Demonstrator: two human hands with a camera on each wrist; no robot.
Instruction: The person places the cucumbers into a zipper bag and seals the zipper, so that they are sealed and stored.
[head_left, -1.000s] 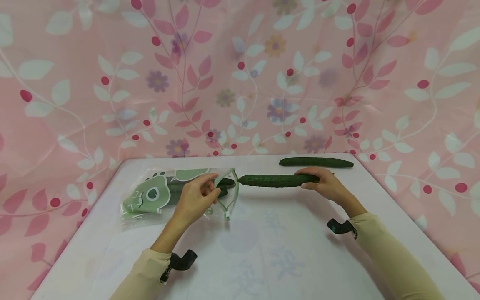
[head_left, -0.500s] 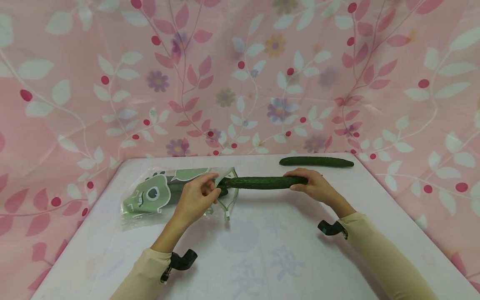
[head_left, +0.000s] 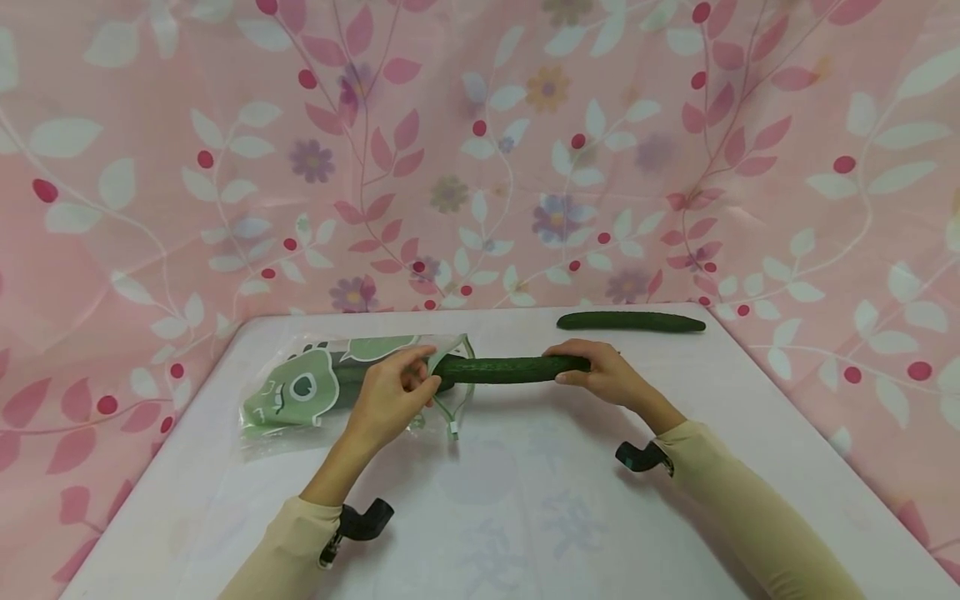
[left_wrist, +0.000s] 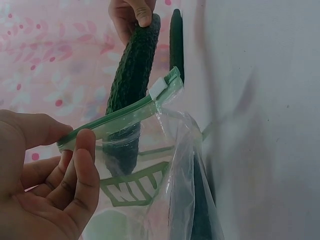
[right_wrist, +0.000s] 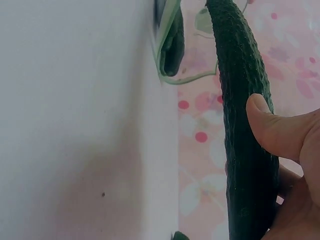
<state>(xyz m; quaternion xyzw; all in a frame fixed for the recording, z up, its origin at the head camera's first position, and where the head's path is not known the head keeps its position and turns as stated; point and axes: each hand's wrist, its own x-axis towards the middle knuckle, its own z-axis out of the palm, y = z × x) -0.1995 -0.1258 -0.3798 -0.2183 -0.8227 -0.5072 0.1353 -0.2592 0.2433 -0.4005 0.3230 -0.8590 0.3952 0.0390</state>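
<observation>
A clear zip bag with a green printed face lies on the left of the table, its mouth facing right. My left hand pinches the bag's green zip edge between thumb and fingers and holds the mouth open. With its thumb on one side and fingers on the other, my right hand grips a long dark green cucumber by its right end. The cucumber's left end is inside the bag mouth, seen through the plastic in the left wrist view. Another cucumber lies inside the bag.
A loose cucumber lies near the back right edge of the white table. A white slider sits on the bag's zip. Pink flowered cloth hangs behind the table.
My right hand has moved left with the cucumber, and its tip has passed from the bag's opening to inside it. My left hand stays in place on the bag edge.
</observation>
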